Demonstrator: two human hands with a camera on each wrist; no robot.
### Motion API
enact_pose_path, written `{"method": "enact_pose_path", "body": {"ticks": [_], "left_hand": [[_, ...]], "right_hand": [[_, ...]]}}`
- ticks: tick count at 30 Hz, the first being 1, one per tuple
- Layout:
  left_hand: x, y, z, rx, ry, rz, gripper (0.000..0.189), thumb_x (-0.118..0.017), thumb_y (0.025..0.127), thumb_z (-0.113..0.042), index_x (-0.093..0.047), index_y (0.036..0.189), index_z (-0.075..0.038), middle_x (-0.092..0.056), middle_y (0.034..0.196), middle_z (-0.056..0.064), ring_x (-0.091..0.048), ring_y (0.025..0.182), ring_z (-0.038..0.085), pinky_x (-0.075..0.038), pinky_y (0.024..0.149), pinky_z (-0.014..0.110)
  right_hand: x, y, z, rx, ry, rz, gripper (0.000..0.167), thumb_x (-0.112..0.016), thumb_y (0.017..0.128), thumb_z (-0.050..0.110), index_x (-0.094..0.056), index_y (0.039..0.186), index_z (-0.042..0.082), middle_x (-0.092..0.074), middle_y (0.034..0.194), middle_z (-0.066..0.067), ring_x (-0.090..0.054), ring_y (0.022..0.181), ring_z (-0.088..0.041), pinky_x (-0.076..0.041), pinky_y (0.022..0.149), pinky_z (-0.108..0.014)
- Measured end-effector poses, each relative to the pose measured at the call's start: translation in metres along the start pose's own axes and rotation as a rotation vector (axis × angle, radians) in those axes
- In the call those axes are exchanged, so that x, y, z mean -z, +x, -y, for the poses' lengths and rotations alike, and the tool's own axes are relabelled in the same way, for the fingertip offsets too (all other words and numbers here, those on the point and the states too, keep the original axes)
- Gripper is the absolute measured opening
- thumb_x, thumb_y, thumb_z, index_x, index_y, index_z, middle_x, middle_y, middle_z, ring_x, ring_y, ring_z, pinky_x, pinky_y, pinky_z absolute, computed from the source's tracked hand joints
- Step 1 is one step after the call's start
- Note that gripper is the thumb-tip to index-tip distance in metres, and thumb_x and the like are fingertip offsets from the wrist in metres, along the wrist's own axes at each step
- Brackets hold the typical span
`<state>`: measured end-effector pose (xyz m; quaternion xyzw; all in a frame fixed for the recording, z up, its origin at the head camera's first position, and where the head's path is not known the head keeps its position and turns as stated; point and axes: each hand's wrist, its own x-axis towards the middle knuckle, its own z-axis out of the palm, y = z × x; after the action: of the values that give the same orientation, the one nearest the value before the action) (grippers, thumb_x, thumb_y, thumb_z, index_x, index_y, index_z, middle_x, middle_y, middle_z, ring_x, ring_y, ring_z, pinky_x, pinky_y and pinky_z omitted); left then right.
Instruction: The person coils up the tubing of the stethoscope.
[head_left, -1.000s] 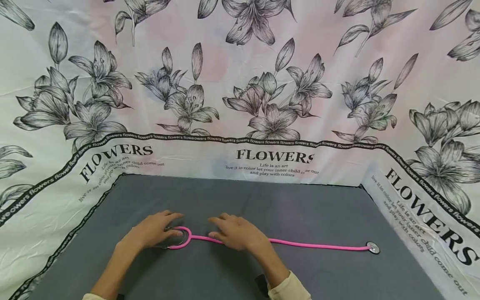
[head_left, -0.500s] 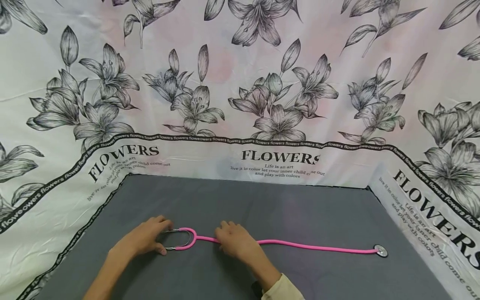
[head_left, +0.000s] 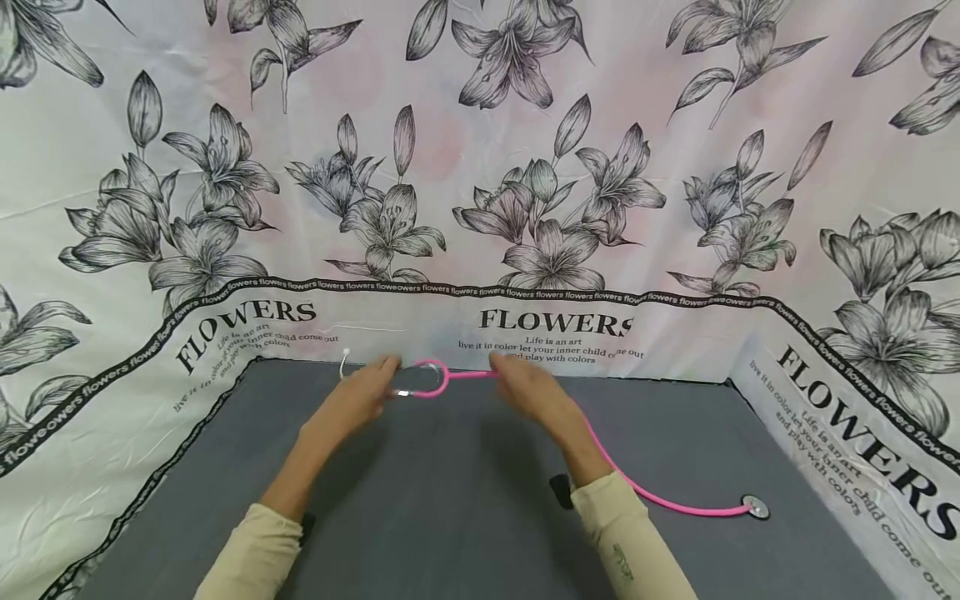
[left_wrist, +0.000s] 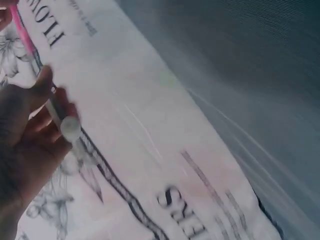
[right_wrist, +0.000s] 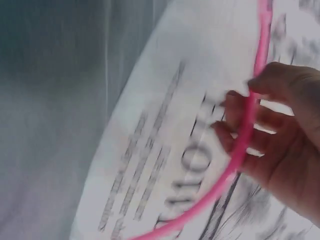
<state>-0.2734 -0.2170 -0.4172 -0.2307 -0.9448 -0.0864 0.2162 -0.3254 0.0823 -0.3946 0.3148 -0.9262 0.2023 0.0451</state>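
A pink stethoscope [head_left: 431, 394] is stretched between two hands, its forked end raised above the grey table. My left hand [head_left: 360, 398] grips the metal ear tubes; a pale earpiece [left_wrist: 70, 128] pokes out past its fingers in the left wrist view. Just beyond the fork, my right hand [head_left: 534, 392] pinches the pink tubing [right_wrist: 245, 120] between thumb and fingers. From there the tube hangs down past the right forearm to the round chest piece [head_left: 756, 507], which lies on the table at the right.
The grey table [head_left: 450, 517] is backed and flanked by a white cloth [head_left: 390, 329] printed with black flowers and lettering. Both hands are close to the table's far edge in the head view.
Both hands have taken hold of the stethoscope and lifted its forked end up and away from the body. The chest piece has stayed on the table, and the tube now curves down to it.
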Motion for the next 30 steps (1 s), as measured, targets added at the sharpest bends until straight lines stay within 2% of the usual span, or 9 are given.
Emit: {"method": "enact_pose_path", "body": {"ticks": [2,3,6,9,12,16,21,25,30], "left_hand": [[-0.008,0.03,-0.003,0.003,0.01,-0.092,0.039,-0.08,0.089,-0.004,-0.057,0.12,0.001,-0.065,0.106,0.016,-0.069,0.09,0.031,-0.06,0.075,0.043],[-0.012,0.043,-0.005,0.0,0.004,-0.133,0.04,-0.08,0.088,-0.004,-0.057,0.12,0.001,-0.066,0.107,0.016,-0.07,0.093,0.032,-0.061,0.077,0.043],[-0.024,0.074,-0.012,-0.004,-0.038,-0.221,0.046,-0.081,0.087,-0.006,-0.057,0.125,0.004,-0.066,0.112,0.018,-0.071,0.099,0.032,-0.062,0.084,0.042],[-0.035,0.091,-0.022,-0.015,-0.095,-0.288,0.049,-0.081,0.086,-0.006,-0.057,0.127,0.006,-0.066,0.108,0.019,-0.072,0.097,0.032,-0.062,0.083,0.041],[-0.04,0.098,-0.03,-0.024,-0.129,-0.356,0.047,-0.079,0.086,-0.007,-0.058,0.126,0.006,-0.064,0.101,0.018,-0.069,0.087,0.03,-0.061,0.077,0.042],[-0.039,0.099,-0.033,-0.032,-0.144,-0.404,0.046,-0.077,0.088,-0.008,-0.059,0.129,0.006,-0.063,0.098,0.016,-0.066,0.083,0.028,-0.058,0.074,0.042],[-0.034,0.091,-0.03,0.008,-0.146,-0.378,0.048,-0.079,0.087,-0.009,-0.06,0.129,0.004,-0.065,0.099,0.016,-0.069,0.087,0.028,-0.06,0.075,0.042],[-0.028,0.09,-0.032,0.01,-0.151,-0.362,0.045,-0.079,0.088,-0.01,-0.062,0.127,0.002,-0.066,0.1,0.016,-0.071,0.088,0.029,-0.061,0.075,0.043],[-0.026,0.091,-0.039,0.009,-0.163,-0.363,0.044,-0.08,0.088,-0.011,-0.061,0.125,0.001,-0.066,0.1,0.015,-0.07,0.085,0.029,-0.061,0.072,0.043]], "right_hand": [[0.008,0.013,-0.026,0.04,0.03,-0.135,0.015,-0.054,0.097,0.0,-0.06,0.108,0.006,-0.067,0.095,-0.013,-0.06,0.077,-0.022,-0.052,0.068,-0.036],[0.01,0.019,-0.039,0.094,-0.007,-0.213,0.019,-0.056,0.093,-0.006,-0.06,0.11,0.002,-0.068,0.1,-0.015,-0.062,0.082,-0.024,-0.054,0.072,-0.038],[0.011,0.027,-0.073,0.148,0.029,-0.449,0.021,-0.058,0.093,-0.011,-0.062,0.113,-0.004,-0.069,0.105,-0.021,-0.068,0.09,-0.032,-0.058,0.079,-0.043],[0.007,0.027,-0.098,0.186,0.018,-0.667,0.016,-0.064,0.097,-0.007,-0.067,0.113,-0.005,-0.071,0.105,-0.021,-0.07,0.093,-0.035,-0.059,0.083,-0.047],[0.004,0.023,-0.113,0.223,0.0,-0.796,0.017,-0.068,0.097,0.0,-0.071,0.114,-0.001,-0.072,0.102,-0.018,-0.069,0.087,-0.034,-0.056,0.077,-0.048],[0.004,0.019,-0.117,0.23,-0.001,-0.808,0.019,-0.066,0.1,0.004,-0.07,0.119,0.004,-0.072,0.103,-0.015,-0.069,0.088,-0.031,-0.056,0.077,-0.047],[0.012,0.011,-0.107,0.165,0.048,-0.702,0.022,-0.067,0.1,0.003,-0.064,0.121,-0.001,-0.073,0.104,-0.017,-0.071,0.091,-0.029,-0.06,0.079,-0.046],[0.025,-0.006,-0.103,0.125,0.062,-0.628,0.02,-0.069,0.094,-0.007,-0.064,0.113,-0.001,-0.072,0.098,-0.016,-0.071,0.086,-0.027,-0.06,0.074,-0.044],[0.037,-0.02,-0.103,0.144,0.053,-0.588,0.018,-0.068,0.094,-0.009,-0.066,0.11,0.0,-0.072,0.101,-0.014,-0.07,0.09,-0.025,-0.06,0.078,-0.042]]}}
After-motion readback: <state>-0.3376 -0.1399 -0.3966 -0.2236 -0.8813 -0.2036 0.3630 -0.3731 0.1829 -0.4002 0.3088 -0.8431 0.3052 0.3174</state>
